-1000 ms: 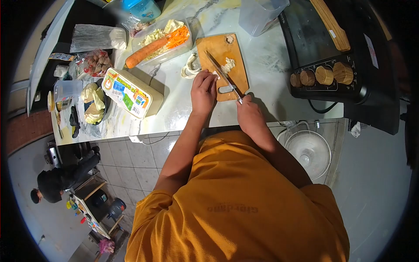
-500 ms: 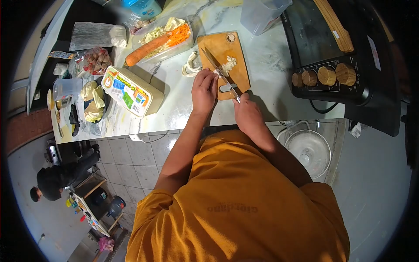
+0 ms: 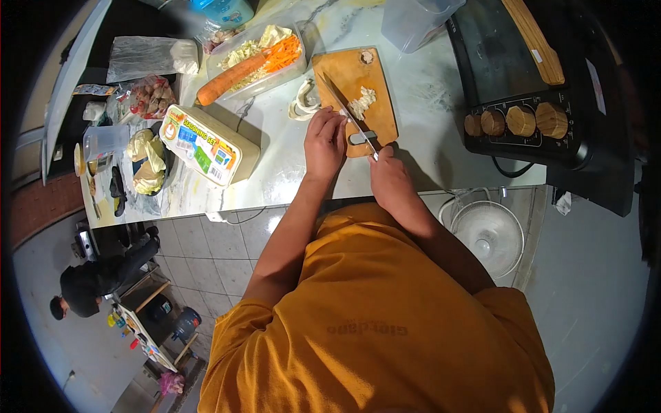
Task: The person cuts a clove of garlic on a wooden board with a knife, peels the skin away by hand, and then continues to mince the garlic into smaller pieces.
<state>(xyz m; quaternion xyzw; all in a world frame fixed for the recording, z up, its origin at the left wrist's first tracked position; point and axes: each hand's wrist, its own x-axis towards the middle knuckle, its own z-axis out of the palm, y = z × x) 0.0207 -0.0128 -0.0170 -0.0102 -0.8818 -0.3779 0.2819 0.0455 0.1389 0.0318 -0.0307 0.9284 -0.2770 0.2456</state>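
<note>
My right hand [image 3: 390, 172] is wrapped round the handle of a knife [image 3: 344, 108], whose blade slants up and left across a wooden cutting board [image 3: 381, 127]. At the board's left edge, my left hand [image 3: 325, 143] has its fingers pressed together beside the blade, on a small pale piece mostly hidden by the fingertips. Chopped pale bits [image 3: 362, 102] lie right of the blade, and a small brownish piece [image 3: 367, 57] rests near the board's top. White curved slices [image 3: 303, 102] sit on the counter left of the board.
A clear tub [image 3: 300, 63] holds shredded vegetables and a whole carrot [image 3: 231, 78]. Left are a seasoning box [image 3: 210, 144], bagged red items [image 3: 150, 98] and leafy pieces [image 3: 146, 160]. An oven [image 3: 523, 89] stands right, a plastic container [image 3: 418, 24] behind. A person [image 3: 89, 279] is far left.
The view has shifted very slightly. Both hands and the knife stay in nearly the same place over the board.
</note>
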